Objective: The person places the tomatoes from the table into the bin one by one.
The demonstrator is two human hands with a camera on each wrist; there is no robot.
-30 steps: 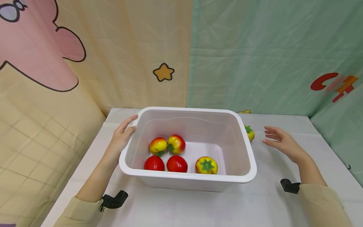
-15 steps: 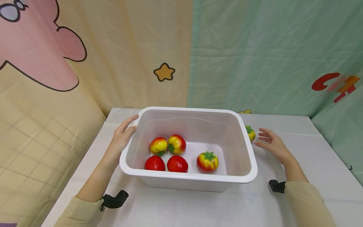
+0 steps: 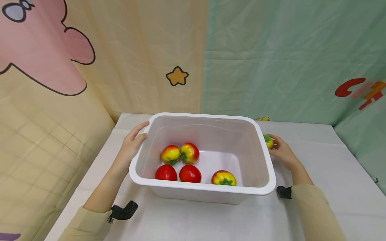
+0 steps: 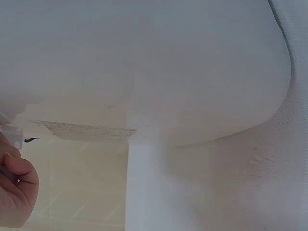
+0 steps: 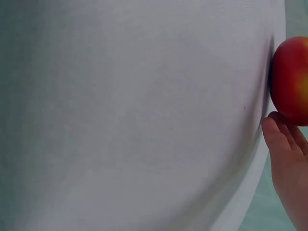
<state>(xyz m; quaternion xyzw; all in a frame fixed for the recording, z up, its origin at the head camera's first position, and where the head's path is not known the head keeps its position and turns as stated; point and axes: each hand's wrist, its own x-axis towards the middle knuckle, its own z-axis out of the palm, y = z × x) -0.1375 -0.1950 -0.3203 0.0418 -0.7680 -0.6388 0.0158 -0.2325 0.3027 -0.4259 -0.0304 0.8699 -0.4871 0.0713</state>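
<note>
Right hand (image 3: 281, 152) now on round tomato (image 3: 268, 141)

Item count, from my position: one white tub (image 3: 202, 192) sits mid-table. Inside it I count five toy tomatoes: two solid red (image 3: 166, 173) (image 3: 190, 174) along the near wall, two red-and-yellow (image 3: 170, 154) (image 3: 189, 152) behind them, one yellow-topped (image 3: 223, 178) toward the near right corner. A sixth tomato (image 3: 268, 142) lies outside, against the tub's right wall. Total: six tomatoes, one tub.
</note>
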